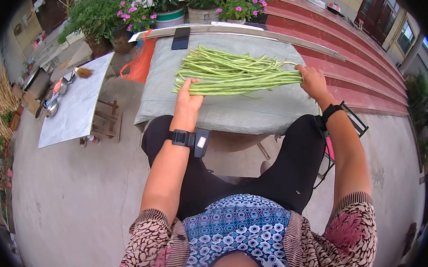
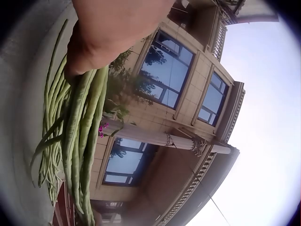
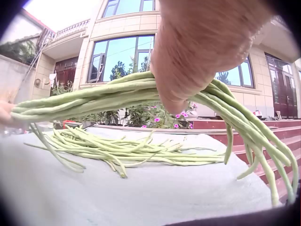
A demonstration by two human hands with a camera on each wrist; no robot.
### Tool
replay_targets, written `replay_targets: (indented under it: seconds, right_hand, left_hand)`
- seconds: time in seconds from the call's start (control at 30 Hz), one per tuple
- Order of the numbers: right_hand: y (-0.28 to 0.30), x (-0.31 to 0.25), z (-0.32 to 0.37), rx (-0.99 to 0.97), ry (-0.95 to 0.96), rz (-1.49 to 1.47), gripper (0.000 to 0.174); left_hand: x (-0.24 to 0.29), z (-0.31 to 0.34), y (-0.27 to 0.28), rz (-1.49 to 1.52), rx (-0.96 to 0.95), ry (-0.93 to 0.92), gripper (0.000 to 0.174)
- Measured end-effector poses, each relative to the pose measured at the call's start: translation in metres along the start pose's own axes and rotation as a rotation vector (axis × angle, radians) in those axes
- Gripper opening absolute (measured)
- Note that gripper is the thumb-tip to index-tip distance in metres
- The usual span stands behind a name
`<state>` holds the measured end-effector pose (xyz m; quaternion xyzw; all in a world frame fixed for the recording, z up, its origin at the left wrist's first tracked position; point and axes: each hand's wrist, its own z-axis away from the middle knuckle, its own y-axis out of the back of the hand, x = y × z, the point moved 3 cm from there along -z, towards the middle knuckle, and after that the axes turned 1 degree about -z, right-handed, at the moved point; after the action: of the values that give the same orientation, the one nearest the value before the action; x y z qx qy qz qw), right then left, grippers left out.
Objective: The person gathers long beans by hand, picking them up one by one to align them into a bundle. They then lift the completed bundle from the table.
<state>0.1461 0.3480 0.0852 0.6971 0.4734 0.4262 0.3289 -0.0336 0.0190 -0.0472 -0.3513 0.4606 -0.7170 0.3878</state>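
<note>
A bundle of long green beans point(image 1: 242, 87) stretches between both hands, raised above the sheet in the right wrist view. My left hand point(image 1: 189, 98) grips its left end. Toward the other end, my right hand point(image 1: 313, 82) curls over the bundle, and in the right wrist view the loose bean ends point(image 3: 265, 153) droop past it. Behind the bundle, more long beans point(image 3: 122, 150) lie spread in a loose pile on a grey-white woven sheet point(image 1: 176, 111) over the table. The left fingertips are partly hidden in the left wrist view.
A smartphone point(image 1: 180, 38) lies at the table's back left, near an orange plastic bag point(image 1: 142, 61). To the left stands a low white-topped table point(image 1: 79, 106) with a small brush point(image 1: 84, 72). Flowering pots point(image 1: 237, 7) and red steps point(image 1: 348, 58) are behind.
</note>
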Motion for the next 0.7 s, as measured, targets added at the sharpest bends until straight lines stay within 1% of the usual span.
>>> replay_targets:
  seconds: [0.03,0.07,0.17,0.2,0.3,0.33,0.37,0.43,0.47,0.5,0.57,0.6,0.63,0.7]
  right_hand:
    - [0.009,0.002,-0.005,0.069,-0.019,0.036,0.041]
    - [0.011,0.009,-0.011,0.198,0.002,0.118,0.042]
    - [0.021,0.026,-0.025,0.294,-0.109,0.242,0.044]
    - [0.017,0.033,-0.028,0.204,-0.245,0.193,0.047]
    - [-0.021,0.046,-0.022,0.092,-0.453,0.220,0.052]
    - [-0.035,0.045,-0.019,-0.006,-0.451,0.258,0.054]
    - [-0.051,0.046,-0.018,-0.131,-0.467,0.193,0.053]
    - [-0.062,0.025,-0.019,-0.387,-0.495,0.062,0.052]
    - [-0.062,0.018,-0.025,-0.377,-0.469,-0.067,0.051]
    - [-0.065,0.009,-0.030,-0.318,-0.356,-0.201,0.053]
    - [-0.067,-0.008,-0.044,-0.176,-0.131,-0.464,0.057]
    - [-0.054,-0.028,-0.047,-0.133,-0.011,-0.483,0.064]
    - [-0.038,-0.051,-0.048,-0.086,0.111,-0.502,0.070]
    - [-0.031,-0.082,-0.054,-0.078,0.218,-0.507,0.077]
  left_hand:
    - [0.002,-0.007,-0.006,-0.001,-0.042,0.003,0.008]
    - [0.006,-0.015,-0.014,-0.002,-0.085,0.005,0.009]
    - [0.027,-0.046,-0.023,-0.021,-0.145,-0.081,0.011]
    - [0.032,-0.048,-0.026,-0.010,-0.151,-0.102,0.013]
    - [0.040,-0.086,-0.002,-0.036,-0.041,-0.108,0.013]
    - [0.039,-0.088,0.003,-0.254,-0.054,-0.060,0.010]
    - [0.037,-0.093,0.007,-0.256,0.045,-0.053,0.011]
    - [0.033,-0.106,0.016,-0.261,0.250,-0.038,0.014]
    - [0.035,-0.112,0.021,-0.295,0.190,-0.036,0.017]
    - [0.034,-0.112,0.024,-0.300,0.190,-0.040,0.016]
    - [0.032,-0.104,0.013,-0.306,0.177,-0.053,0.014]
    - [0.030,-0.088,-0.002,-0.312,0.167,-0.040,0.012]
    - [0.028,-0.083,-0.009,-0.276,0.111,-0.061,0.012]
    - [0.027,-0.080,-0.015,-0.214,0.003,-0.109,0.012]
